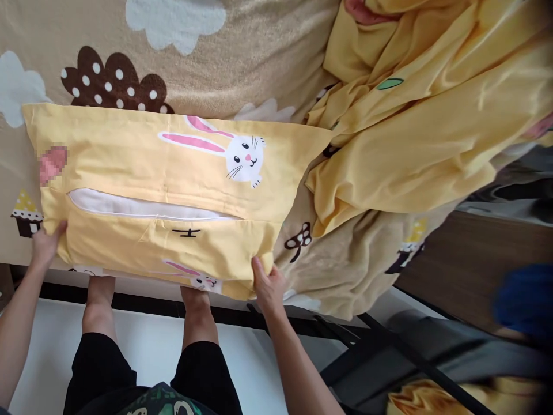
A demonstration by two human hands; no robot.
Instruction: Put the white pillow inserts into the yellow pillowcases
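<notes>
Pillow in a yellow cotton pillowcase with white rabbit prints point(173, 190) lies flat on the bed, long side across my view, near edge at the edge of the mattress just in front of my knees. A slit in the case's upper face gapes, showing the white pillow insert point(129, 206) inside.

My left hand point(45, 243) is at the pillow's near left corner. Grip there: fingers curled around the corner, thumb on top of the fabric, pinching the edge. My right hand point(268, 285) is at the near right corner. Grip there: fingers tucked under the corner and hidden by the fabric, thumb lying up along the edge, clasping the corner between them. Both hands are well apart, one at each end of the near side.

Under the pillow: beige fleece blanket printed with white clouds, brown dotted shapes and cupcakes point(242, 52), covering the bed and hanging over its near right side. To the right of the pillow, touching its far right corner, a crumpled yellow bedsheet point(432, 115) is heaped on the blanket.

Below the bed edge: white floor point(151, 346) and the dark metal bed frame point(345, 334). My legs in black shorts point(108, 374) stand against the frame.
</notes>
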